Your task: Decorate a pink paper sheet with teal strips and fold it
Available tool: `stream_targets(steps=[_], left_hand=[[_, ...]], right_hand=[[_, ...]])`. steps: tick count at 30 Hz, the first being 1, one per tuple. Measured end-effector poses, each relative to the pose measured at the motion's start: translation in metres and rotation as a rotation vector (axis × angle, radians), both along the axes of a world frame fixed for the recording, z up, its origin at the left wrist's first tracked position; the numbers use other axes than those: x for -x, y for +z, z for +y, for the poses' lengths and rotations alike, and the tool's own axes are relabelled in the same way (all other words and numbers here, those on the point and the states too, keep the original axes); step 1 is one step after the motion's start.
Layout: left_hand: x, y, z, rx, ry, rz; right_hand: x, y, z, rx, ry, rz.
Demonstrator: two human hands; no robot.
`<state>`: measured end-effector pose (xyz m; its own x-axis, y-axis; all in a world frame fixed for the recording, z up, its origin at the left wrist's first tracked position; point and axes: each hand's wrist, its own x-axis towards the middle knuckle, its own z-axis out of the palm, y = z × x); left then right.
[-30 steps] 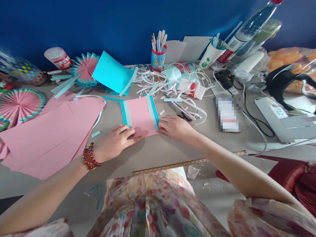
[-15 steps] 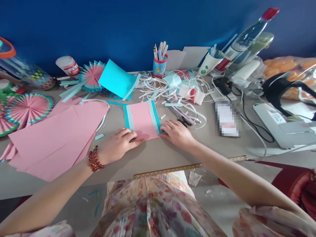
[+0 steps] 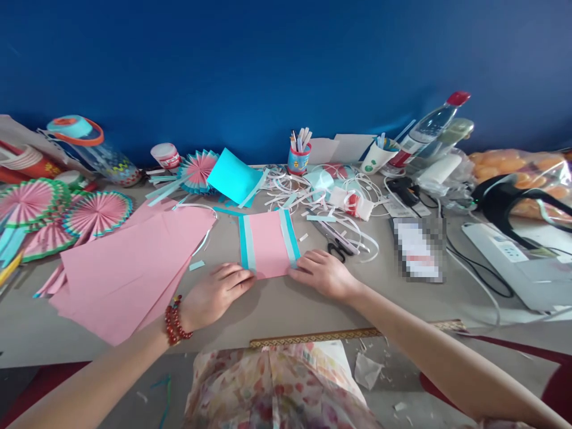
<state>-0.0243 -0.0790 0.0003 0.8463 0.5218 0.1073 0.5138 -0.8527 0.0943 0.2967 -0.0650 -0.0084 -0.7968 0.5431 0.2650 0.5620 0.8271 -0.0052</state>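
Observation:
A pink sheet of paper [image 3: 268, 241] with blue and pale-blue bands down its left and right sides lies flat on the table in front of me. My left hand [image 3: 218, 293] has its fingers pressed together on the near left corner. At the near right corner, the fingers of my right hand [image 3: 322, 274] close on the banded edge, with the thumb along the near side. Just beyond my right hand are black-handled scissors [image 3: 337, 249]. To the left of the sheet is a stack of larger pink sheets [image 3: 129, 262].
Behind the sheet lie a blue sheet [image 3: 235, 177], tangled white strips [image 3: 286, 186] and a pen cup [image 3: 299, 159]. Folded paper rosettes [image 3: 98, 214] and a tall bottle [image 3: 107, 158] are at left. On the right sit a phone [image 3: 417, 250], cables and a tilted plastic bottle [image 3: 429, 128].
The camera view has tilted up and turned left. My left fingers have shifted off the pink surface to its corner, and my right hand has drawn back slightly along the edge.

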Motion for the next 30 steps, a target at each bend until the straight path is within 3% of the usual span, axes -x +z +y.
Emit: stream_targets(steps=[5,10,17,26,28,30], left_hand=[[0.004,-0.001,-0.014,-0.003,0.060,0.026],[0.008,-0.002,-0.019,-0.021,0.089,0.040],[0.021,0.002,-0.022,-0.031,-0.023,0.101],[0.024,-0.001,-0.024,0.108,-0.036,0.062],[0.027,-0.003,-0.025,0.133,-0.006,0.009],[0.030,-0.004,-0.025,0.159,0.102,-0.096]], right_hand=[[-0.007,-0.001,-0.002,0.031,0.055,0.012],[-0.012,-0.004,-0.003,0.088,-0.003,0.004],[-0.015,0.006,-0.010,0.116,-0.075,-0.036],[-0.009,0.004,-0.027,0.123,-0.197,-0.053],[-0.008,0.006,-0.024,0.140,-0.187,-0.050],[-0.005,0.010,-0.021,0.137,-0.183,-0.052]])
